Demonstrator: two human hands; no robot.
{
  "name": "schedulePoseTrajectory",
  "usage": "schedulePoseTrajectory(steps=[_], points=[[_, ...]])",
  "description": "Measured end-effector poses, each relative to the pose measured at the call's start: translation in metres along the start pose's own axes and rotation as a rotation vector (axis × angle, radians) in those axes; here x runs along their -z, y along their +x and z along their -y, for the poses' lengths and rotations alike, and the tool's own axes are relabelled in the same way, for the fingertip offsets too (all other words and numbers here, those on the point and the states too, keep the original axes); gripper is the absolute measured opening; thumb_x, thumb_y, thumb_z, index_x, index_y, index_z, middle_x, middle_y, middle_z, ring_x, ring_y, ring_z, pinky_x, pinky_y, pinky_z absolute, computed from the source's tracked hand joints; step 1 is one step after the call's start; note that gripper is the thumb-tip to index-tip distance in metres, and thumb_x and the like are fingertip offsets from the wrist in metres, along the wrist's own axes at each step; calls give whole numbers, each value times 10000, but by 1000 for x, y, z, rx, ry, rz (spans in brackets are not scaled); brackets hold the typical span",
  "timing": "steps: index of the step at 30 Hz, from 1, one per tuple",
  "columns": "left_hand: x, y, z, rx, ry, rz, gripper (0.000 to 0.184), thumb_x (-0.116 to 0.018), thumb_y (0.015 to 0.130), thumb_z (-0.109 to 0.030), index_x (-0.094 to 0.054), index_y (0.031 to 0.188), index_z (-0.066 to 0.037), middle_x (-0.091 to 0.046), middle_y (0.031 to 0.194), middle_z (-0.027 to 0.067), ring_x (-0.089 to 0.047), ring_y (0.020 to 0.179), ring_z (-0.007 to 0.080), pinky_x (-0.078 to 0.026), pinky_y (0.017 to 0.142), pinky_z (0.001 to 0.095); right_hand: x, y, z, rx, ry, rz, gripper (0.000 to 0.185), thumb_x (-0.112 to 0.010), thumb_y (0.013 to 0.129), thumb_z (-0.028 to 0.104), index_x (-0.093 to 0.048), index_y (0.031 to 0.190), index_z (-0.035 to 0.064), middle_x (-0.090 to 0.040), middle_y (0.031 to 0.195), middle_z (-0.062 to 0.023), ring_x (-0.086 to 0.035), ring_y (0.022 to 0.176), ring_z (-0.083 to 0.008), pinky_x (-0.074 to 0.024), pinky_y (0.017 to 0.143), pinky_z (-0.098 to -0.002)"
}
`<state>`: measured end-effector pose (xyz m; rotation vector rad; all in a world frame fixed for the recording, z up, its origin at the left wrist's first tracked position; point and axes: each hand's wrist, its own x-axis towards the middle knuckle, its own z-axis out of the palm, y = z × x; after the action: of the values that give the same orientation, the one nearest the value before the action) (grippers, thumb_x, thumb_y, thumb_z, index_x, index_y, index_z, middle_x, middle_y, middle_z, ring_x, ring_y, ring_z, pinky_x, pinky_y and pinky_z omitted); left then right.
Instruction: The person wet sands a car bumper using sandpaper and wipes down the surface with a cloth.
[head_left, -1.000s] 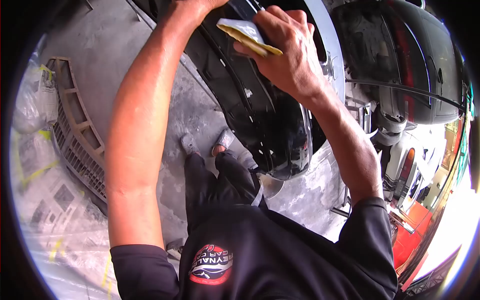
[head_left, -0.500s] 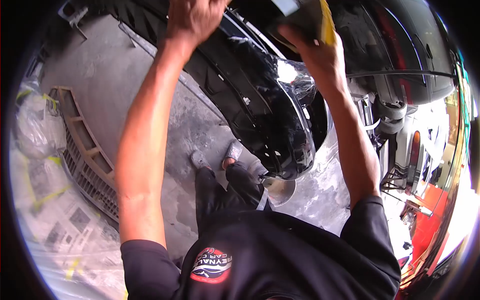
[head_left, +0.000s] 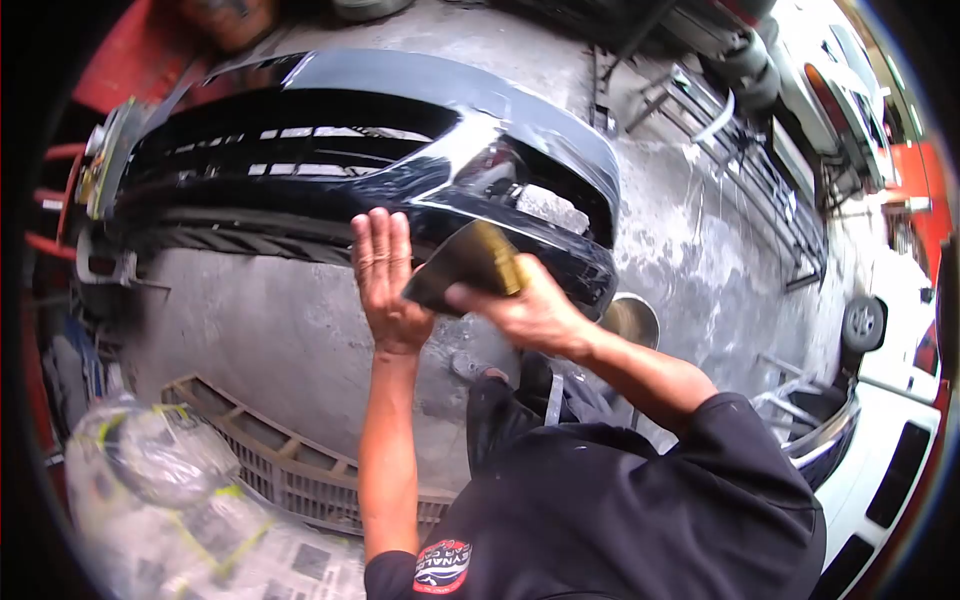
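A glossy black car bumper (head_left: pixel 400 187) stretches across the area in front of me. My left hand (head_left: pixel 385 285) lies flat with fingers straight, its fingertips over the bumper's near edge; whether they touch it I cannot tell. In my right hand (head_left: pixel 535 310) is a dark sheet with a yellow edge (head_left: pixel 462 268), gripped between thumb and fingers. It looks like folded sandpaper, and its dark corner comes close to my left palm. The fingers behind the sheet are partly hidden.
A slatted grille panel (head_left: pixel 290 470) lies on the floor at the lower left, beside a plastic-and-paper-masked part (head_left: pixel 170 470). A round bucket (head_left: pixel 632 322) stands near the bumper's right end. Metal frames (head_left: pixel 740 160) are at the right, with a white vehicle (head_left: pixel 890 420) beyond.
My view has turned, so the bumper now lies crosswise. Both hands have come down and closer together. The left hand has flattened; the sheet stays in my right hand.
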<state>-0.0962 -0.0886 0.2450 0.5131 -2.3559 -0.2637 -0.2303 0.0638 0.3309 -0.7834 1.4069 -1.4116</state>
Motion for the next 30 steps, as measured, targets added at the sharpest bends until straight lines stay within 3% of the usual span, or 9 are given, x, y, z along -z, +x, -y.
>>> schedulePoseTrajectory(steps=[3,5,8,12,14,17,21,23,30], points=[[23,-8,-14,64,-145,76,578,-585,1032,-269,-493,1491,69,-483,1561,275,-426,1484,440,-335,1227,546,-15,1,-21,103,129,66,284,-730,1000,147,-674,1237,2,-727,1009,-30,-576,915,-83,-516,842,-310],[29,-38,-27,644,-807,-57,645,-570,1056,-370,-445,1531,48,-468,1573,258,-448,1470,384,-324,1235,525,-9,9,-19,96,102,94,279,-731,997,145,-674,1224,-7,-730,992,-50,-570,915,-81,-524,825,-320],[51,-39,-67,793,-1346,-309,807,-546,1047,-539,-352,1582,33,-433,1598,234,-436,1468,359,-292,1248,515,-8,25,-16,45,85,131,281,-769,962,173,-691,1145,-25,-707,881,-83,-565,838,-94,-517,757,-336],[51,-7,-108,810,-1082,-210,1045,-562,969,-696,-176,1647,-1,-367,1627,253,-406,1478,418,-253,1258,546,-12,37,-18,236,-35,372,348,-785,921,232,-672,1139,-15,-664,823,-206,-631,733,-283,-510,697,-410],[49,7,-116,957,-1156,-332,900,-536,1029,-597,-256,1613,28,-431,1591,234,-438,1461,385,-287,1249,525,-15,45,-19,269,16,401,365,-769,925,270,-676,1134,-16,-668,836,-231,-682,770,-345,-520,708,-438],[50,11,-103,967,-1133,-440,692,-491,1090,-458,-357,1572,21,-481,1549,213,-471,1430,359,-342,1219,502,2,57,-9,66,-94,523,374,-766,924,274,-682,1133,-25,-694,882,-228,-725,825,-336,-532,728,-444],[60,51,-74,828,-576,-778,504,-476,1118,-319,-493,1490,20,-561,1461,211,-546,1343,331,-432,1155,457,27,68,-22,336,6,217,251,-745,957,184,-722,1133,6,-732,987,-158,-718,891,-259,-554,755,-414],[61,54,-44,651,238,-532,428,-487,1108,-219,-538,1461,19,-592,1436,212,-563,1343,355,-432,1161,456,51,76,-14,485,-202,160,219,-746,950,124,-728,1135,9,-716,955,-141,-706,867,-247,-550,748,-404],[-20,36,-55,227,245,-97,378,-497,1030,14,-636,1382,27,-629,1426,220,-552,1382,426,-409,1197,526,71,109,-24,578,-384,-78,137,-737,937,90,-752,1070,63,-683,958,-109,-629,878,-294,-505,788,-389]])
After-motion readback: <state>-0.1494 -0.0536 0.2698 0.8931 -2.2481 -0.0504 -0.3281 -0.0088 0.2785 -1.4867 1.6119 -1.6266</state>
